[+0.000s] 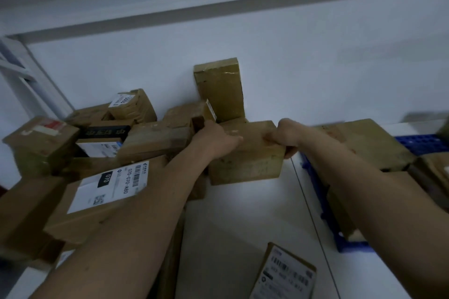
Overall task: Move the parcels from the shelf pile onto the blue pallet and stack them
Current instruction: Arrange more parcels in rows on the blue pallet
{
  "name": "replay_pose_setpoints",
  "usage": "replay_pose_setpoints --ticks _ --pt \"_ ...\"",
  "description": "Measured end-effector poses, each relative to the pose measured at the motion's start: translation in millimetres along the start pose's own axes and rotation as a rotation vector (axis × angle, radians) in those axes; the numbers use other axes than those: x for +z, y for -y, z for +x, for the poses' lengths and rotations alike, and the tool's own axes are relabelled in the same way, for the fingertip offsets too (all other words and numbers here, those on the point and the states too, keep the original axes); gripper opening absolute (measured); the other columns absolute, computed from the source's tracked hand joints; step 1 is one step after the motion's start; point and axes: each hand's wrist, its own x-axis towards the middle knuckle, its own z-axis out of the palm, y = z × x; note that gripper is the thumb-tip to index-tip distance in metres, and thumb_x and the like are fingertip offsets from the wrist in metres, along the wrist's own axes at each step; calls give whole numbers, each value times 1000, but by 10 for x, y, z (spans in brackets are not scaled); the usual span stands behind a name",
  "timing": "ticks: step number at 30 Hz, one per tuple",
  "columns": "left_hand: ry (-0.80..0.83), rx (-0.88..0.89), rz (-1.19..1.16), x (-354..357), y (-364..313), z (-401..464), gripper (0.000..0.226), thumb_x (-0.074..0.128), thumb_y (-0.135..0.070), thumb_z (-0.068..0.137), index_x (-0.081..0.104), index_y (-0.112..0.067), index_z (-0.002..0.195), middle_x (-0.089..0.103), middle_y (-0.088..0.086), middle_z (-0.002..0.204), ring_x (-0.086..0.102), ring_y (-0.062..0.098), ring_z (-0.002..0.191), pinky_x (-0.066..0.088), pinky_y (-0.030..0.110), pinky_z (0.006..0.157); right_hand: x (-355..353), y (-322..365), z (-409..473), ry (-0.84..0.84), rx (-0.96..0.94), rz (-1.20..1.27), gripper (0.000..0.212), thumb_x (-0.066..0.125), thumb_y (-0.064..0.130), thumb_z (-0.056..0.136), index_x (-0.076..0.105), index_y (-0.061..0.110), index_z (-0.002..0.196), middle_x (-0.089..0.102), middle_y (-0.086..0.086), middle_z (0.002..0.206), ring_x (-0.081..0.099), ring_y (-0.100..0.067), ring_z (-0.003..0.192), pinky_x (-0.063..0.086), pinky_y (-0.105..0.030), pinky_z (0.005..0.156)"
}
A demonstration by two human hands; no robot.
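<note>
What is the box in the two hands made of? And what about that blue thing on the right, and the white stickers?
The held box looks like brown cardboard: matte and dull, with scuffed faces. The blue pallet is probably hard moulded plastic, given its even colour and open grid. The white label on a parcel in the pile seems to be printed paper with black barcodes.

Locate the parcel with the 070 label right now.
In the head view the 070-label parcel lies at lower left in the shelf pile, partly under the left forearm, below and left of the plain box that both hands grip.
</note>
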Motion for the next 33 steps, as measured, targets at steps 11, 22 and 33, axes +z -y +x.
replay_pose_setpoints --ticks 11,22,33 --pt "-186 111 -622 -166 -4 -462 44 66 -45 85 56 -13 114 58 -3 102 55 16 93 41 28 75 -283 -20 -954 -353 -79 107 42 47 33 97 59 -6 106 67 -22 99 69 -36 82 59 -43 75" --pt "-241 290 -663 179 -151 -610 54 69 -18 87 46 -16 135 54 0 121 51 15 95 43 31 76 -466 -442 -1289 -495 -138 216 43 66 24 87 40 6 115 56 -12 107 60 -26 95 53 -41 79" --pt "3 323 -838 1129 -1694 -588 25 63 -44 88 66 -20 93 67 -2 96 61 9 82 47 24 70 -1984 -1724 -1298 -531 -284 50 66 73 -4 71 43 10 128 54 -3 104 54 -20 90 45 -23 61"
